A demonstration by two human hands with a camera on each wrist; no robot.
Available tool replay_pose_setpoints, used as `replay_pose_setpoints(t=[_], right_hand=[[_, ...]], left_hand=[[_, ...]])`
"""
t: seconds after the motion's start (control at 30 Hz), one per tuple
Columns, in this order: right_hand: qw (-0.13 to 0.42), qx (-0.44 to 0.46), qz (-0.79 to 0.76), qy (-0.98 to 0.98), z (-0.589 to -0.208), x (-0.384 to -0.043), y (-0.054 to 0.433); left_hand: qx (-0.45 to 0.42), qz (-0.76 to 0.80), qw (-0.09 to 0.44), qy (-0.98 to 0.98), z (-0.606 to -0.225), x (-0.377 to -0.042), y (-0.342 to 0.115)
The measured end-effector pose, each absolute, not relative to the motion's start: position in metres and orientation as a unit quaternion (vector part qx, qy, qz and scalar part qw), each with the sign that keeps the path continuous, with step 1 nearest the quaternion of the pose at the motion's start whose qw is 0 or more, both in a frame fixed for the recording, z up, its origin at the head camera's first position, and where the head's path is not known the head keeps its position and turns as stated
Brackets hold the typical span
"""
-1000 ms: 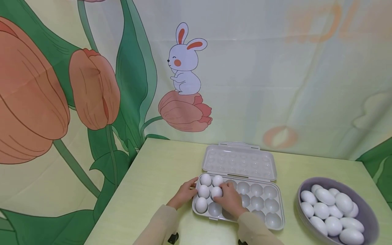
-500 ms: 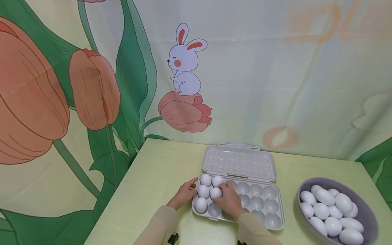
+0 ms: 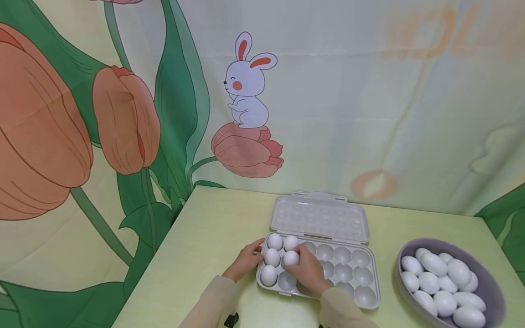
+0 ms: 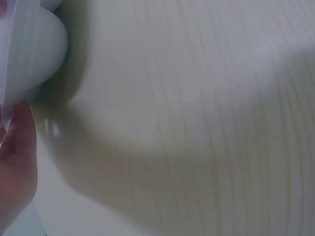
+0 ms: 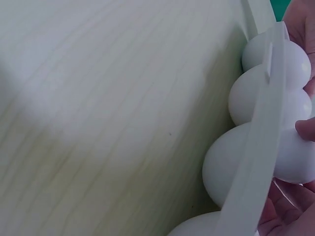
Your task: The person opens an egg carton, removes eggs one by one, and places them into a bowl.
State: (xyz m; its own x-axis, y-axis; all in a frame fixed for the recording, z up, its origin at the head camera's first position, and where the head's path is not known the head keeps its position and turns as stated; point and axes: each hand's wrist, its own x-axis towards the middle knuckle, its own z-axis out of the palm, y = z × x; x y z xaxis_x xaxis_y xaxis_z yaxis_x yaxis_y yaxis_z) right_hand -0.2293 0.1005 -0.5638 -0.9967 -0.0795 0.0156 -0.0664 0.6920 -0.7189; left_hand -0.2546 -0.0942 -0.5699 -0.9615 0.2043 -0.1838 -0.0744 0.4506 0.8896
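Note:
An egg box with a grey base (image 3: 373, 288) stands on the table, its lid (image 3: 320, 214) folded back. My right hand (image 3: 308, 269) pinches a white egg (image 3: 291, 258) over the middle cup of the second column. The right wrist view shows the thumb (image 5: 306, 130) on one side of that egg (image 5: 294, 156) and fingers (image 5: 288, 209) below. Three eggs fill the leftmost column, including the near egg (image 3: 269, 275); another egg (image 3: 290, 242) sits behind the pinched one. At the left rim, my left hand (image 3: 247, 260) holds the box edge, its fingers (image 4: 23, 130) close against the rim.
A purple-grey bowl (image 3: 497, 291) heaped with white eggs stands to the right of the box. Bare cups (image 3: 362, 276) run along the box's right part. Behind the table (image 3: 221, 214) hangs a cloth (image 3: 328, 114) printed with tulips and a rabbit.
The pinched egg has shifted slightly to the right within the right hand's fingers, showing a little of its cup on the left. The left hand stays at the rim.

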Motion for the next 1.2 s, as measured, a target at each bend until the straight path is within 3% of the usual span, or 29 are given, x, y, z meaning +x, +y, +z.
replay_pose_setpoints(t=[0.53,1.2], right_hand=[[-0.022,-0.054,-0.446,0.893,-0.547,-0.226,0.115],[0.020,-0.037,-0.403,0.914,-0.510,-0.223,0.179]], left_hand=[[0.042,0.522,0.134,0.841,-0.572,-0.254,-0.095],[0.044,0.507,0.135,0.851,-0.570,-0.256,-0.094]])
